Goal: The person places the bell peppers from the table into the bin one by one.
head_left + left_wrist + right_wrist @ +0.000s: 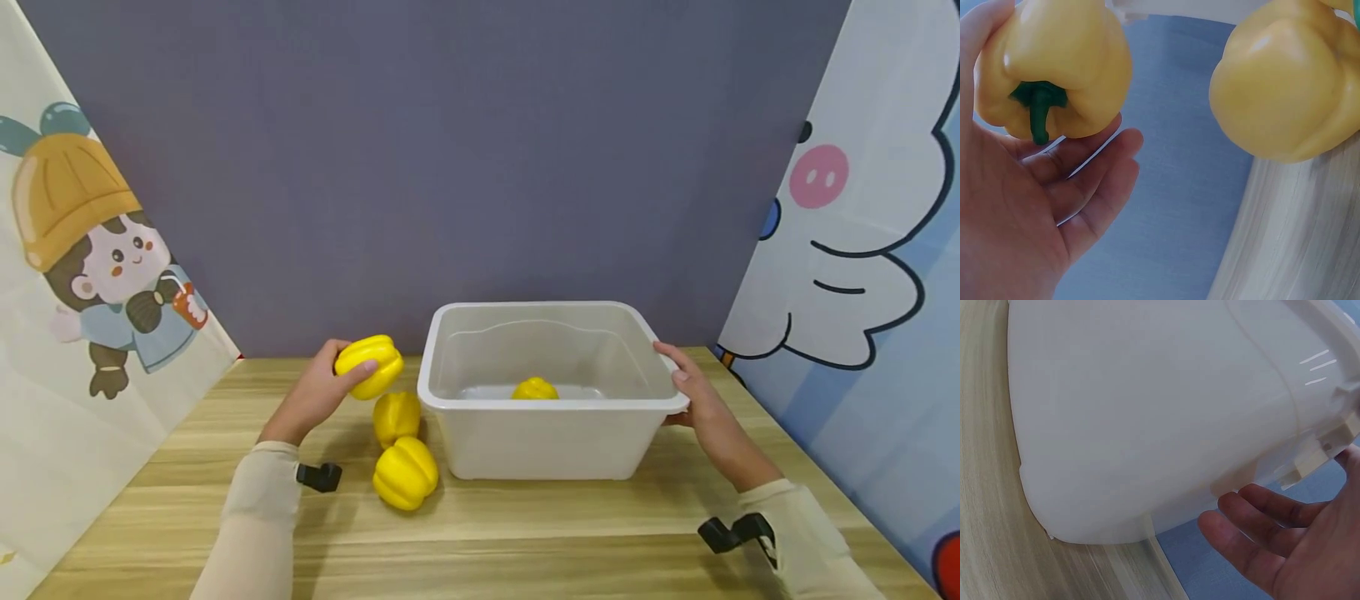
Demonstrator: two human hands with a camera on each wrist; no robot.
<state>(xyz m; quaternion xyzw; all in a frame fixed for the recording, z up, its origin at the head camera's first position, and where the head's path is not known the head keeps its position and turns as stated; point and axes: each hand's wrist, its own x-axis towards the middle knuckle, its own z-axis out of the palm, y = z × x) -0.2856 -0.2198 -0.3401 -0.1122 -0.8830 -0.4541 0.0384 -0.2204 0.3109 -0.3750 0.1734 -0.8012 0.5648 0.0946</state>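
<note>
My left hand [318, 390] grips a yellow bell pepper [372, 367] above the table, left of a white plastic bin [540, 437]. In the left wrist view the held bell pepper [1060, 56] shows its green stem, with fingers curled beneath it. Two more yellow peppers lie on the table between hand and bin: one behind [396, 419], one nearer [406, 473]. Inside the bin sits another yellow pepper [536, 388], partly hidden by the front rim. My right hand [697, 400] holds the bin's right rim; the right wrist view shows its fingers [1247, 544] below the rim.
The wooden table [525, 542] meets a grey-purple wall panel [480, 167] behind the bin. Cartoon-printed sheets stand on the left [112, 333] and on the right [847, 317].
</note>
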